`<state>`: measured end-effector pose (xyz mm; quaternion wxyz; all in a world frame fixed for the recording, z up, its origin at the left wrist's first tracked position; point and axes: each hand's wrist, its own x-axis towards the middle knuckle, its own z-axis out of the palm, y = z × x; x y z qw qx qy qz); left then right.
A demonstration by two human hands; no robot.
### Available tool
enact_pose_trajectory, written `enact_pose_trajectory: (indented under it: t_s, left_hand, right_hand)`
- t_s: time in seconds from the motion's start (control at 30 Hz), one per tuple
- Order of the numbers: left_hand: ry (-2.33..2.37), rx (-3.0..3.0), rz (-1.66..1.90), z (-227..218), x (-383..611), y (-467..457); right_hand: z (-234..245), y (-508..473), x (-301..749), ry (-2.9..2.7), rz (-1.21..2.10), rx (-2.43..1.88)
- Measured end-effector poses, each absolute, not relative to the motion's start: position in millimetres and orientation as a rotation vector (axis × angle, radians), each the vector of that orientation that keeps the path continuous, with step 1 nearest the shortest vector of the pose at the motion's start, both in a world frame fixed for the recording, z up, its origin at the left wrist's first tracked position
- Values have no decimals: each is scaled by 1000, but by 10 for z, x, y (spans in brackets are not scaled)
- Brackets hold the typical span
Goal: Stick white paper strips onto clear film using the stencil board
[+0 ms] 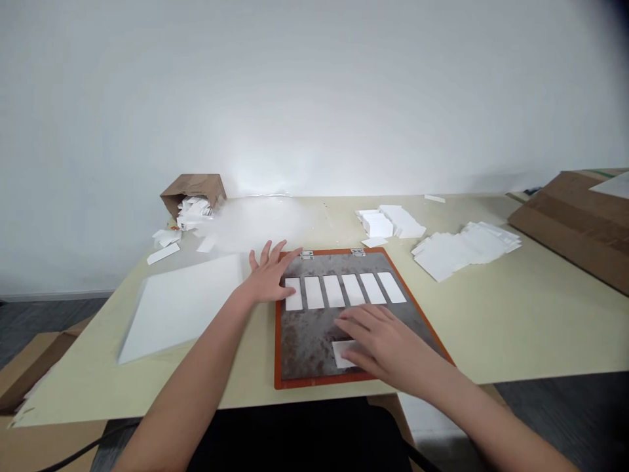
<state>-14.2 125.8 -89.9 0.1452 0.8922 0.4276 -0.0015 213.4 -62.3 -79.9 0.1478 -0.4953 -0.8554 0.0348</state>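
Observation:
A rusty grey metal plate in an orange frame (304, 334) lies flat on the table, with two small metal hinges along its far edge. Several white rectangular strips (334, 291) stand side by side in a row across it. My left hand (268, 275) rests with spread fingers at the plate's far left corner, its fingertips beside the first strip. My right hand (378, 341) lies palm down over the near part of the plate. Its fingers reach over a loose white card (343, 354), partly hiding it.
A large white sheet (179, 308) lies left of the plate. At the back left, a tipped brown paper bag (193, 191) spills white pieces. Stacks of white cards (388, 223) and a fanned pile (464, 249) lie back right. Cardboard (574, 223) overlaps the table's right side.

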Motion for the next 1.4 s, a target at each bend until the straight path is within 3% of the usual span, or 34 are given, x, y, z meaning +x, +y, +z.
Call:
enact_pose_trajectory:
  t_s: [0.2, 0.6, 1.4]
  left_hand:
    - [1230, 2509, 1, -927, -172, 1283]
    - [1230, 2437, -26, -957, -195, 1318]
    - [1262, 2360, -52, -947, -150, 1318]
  right_hand:
    - [-1154, -877, 2236, -2390, -247, -1358]
    - [-1274, -885, 2229, -2451, -536, -1317]
    - [-950, -828, 2262, -2487, -513, -1289]
